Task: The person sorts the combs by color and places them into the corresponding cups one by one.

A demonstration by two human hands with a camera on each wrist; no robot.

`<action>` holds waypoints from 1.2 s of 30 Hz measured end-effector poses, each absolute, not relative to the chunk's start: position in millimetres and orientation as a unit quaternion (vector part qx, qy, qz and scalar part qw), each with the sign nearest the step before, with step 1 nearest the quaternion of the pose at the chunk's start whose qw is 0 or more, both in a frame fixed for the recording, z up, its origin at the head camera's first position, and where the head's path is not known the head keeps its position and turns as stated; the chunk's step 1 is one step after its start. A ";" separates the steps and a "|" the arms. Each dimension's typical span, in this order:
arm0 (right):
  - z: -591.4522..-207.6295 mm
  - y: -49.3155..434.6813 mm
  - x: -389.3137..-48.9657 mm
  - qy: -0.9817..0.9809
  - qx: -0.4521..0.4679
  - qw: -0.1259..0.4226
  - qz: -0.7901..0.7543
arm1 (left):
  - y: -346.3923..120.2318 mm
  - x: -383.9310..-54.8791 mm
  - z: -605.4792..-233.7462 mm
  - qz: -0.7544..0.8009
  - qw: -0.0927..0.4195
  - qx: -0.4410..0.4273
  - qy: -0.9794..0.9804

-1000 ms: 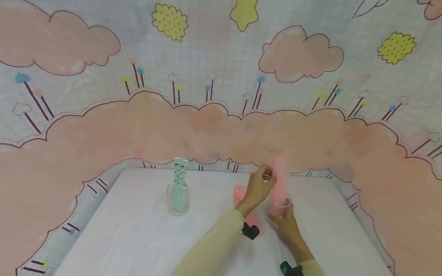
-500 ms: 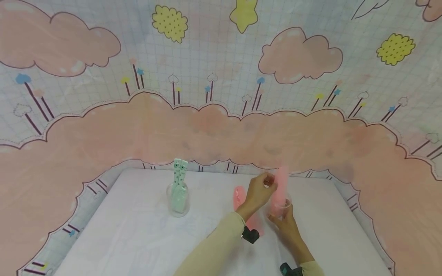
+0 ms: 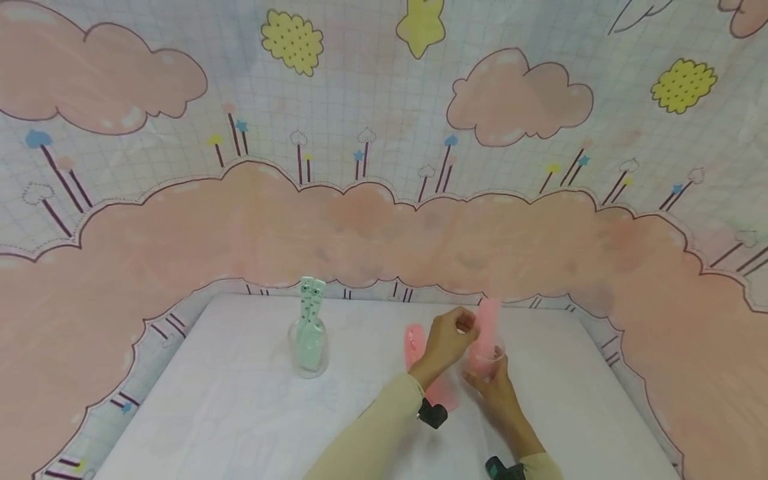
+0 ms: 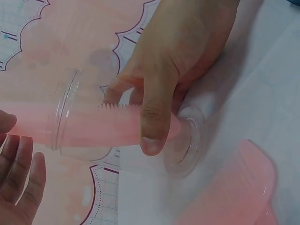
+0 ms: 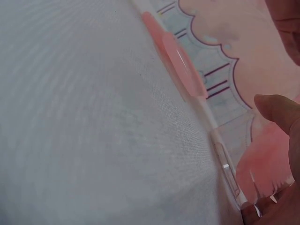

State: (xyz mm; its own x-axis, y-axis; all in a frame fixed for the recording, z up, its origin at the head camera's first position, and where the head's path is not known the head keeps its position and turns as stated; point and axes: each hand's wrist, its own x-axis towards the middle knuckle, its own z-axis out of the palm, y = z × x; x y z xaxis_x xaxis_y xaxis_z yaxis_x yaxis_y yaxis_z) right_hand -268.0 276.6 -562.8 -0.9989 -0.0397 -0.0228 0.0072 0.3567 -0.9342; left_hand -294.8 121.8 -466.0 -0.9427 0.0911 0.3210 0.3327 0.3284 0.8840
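My left hand (image 3: 447,337) pinches the upper part of a pink comb (image 3: 487,320) standing upright in a clear plastic cup (image 3: 495,357). My right hand (image 3: 495,387) grips the cup low on its wall. Seen from the left wrist, the comb's toothed end (image 4: 124,122) lies inside the cup close to its base (image 4: 185,145), with the right thumb (image 4: 155,112) across the wall. In that view the left fingers (image 4: 33,187) are at the other end of the comb. The right wrist view shows the pink comb (image 5: 267,159) through the cup beside the right thumb.
Another pink comb (image 3: 441,392) lies on the white table (image 3: 240,413), partly under the left forearm; a pink piece (image 3: 414,340) shows beyond the wrist. To the left, a clear cup (image 3: 295,360) holds green combs (image 3: 310,340). A patterned backdrop (image 3: 360,233) rises behind the table.
The pink comb has sunk lower into the cup, and my left hand has come down with it. The right hand keeps its grip on the cup in nearly the same place.
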 end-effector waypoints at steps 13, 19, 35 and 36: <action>-559.8 274.5 -271.0 0.823 -0.003 0.019 -0.567 | 117.2 -293.9 -466.6 -0.568 0.094 -0.134 -0.807; -562.6 274.5 -268.3 0.810 -0.011 0.023 -0.586 | 111.8 -291.5 -468.6 -0.561 0.100 -0.128 -0.812; -564.6 276.9 -266.8 0.810 -0.018 0.005 -0.586 | 93.6 -286.5 -457.6 -0.577 0.128 -0.153 -0.792; -565.0 276.7 -266.4 0.807 -0.018 0.006 -0.591 | 92.3 -284.9 -457.5 -0.582 0.127 -0.154 -0.788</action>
